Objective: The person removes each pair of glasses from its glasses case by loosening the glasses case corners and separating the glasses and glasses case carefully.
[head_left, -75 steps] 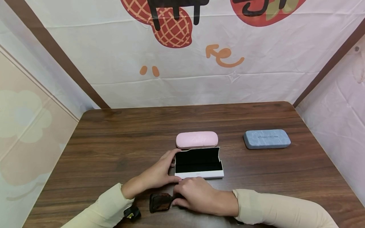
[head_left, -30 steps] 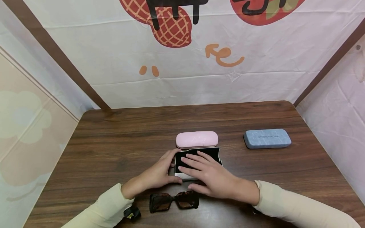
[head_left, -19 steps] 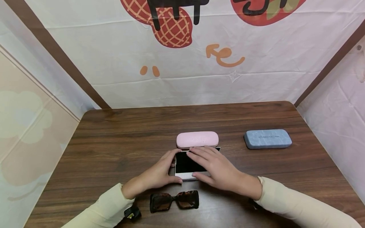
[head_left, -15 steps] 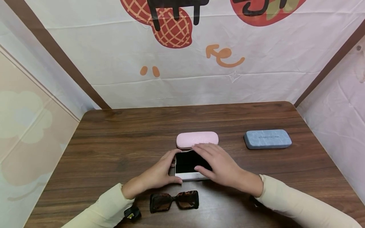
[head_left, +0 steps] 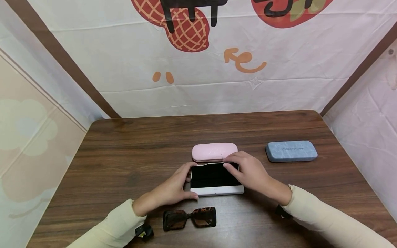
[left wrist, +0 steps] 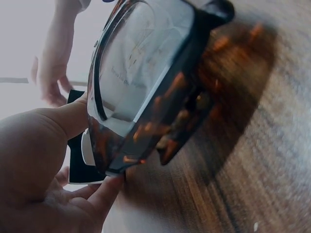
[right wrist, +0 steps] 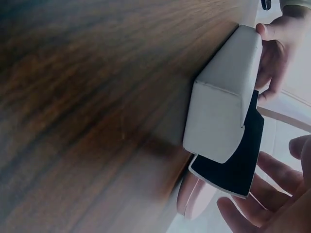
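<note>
An opened white glasses case with a black lining lies on the table, its hinged lid tilted back. My left hand holds the case's left end, thumb at the front edge and fingers toward the lid. At the lid's back right corner is my right hand. In the right wrist view, its fingers reach behind the black-lined lid, and the thumb stands apart from it. Tortoiseshell sunglasses lie folded in front of the case, and their frame looms large in the left wrist view.
A pink glasses case, closed, lies directly behind the white one. Farther right is a closed blue glasses case. The wooden table ends at a printed white cloth backdrop.
My right hand has let go of the sunglasses, passed over the open white case and moved right to the lid's back corner. The left hand has stayed on the case's left end.
</note>
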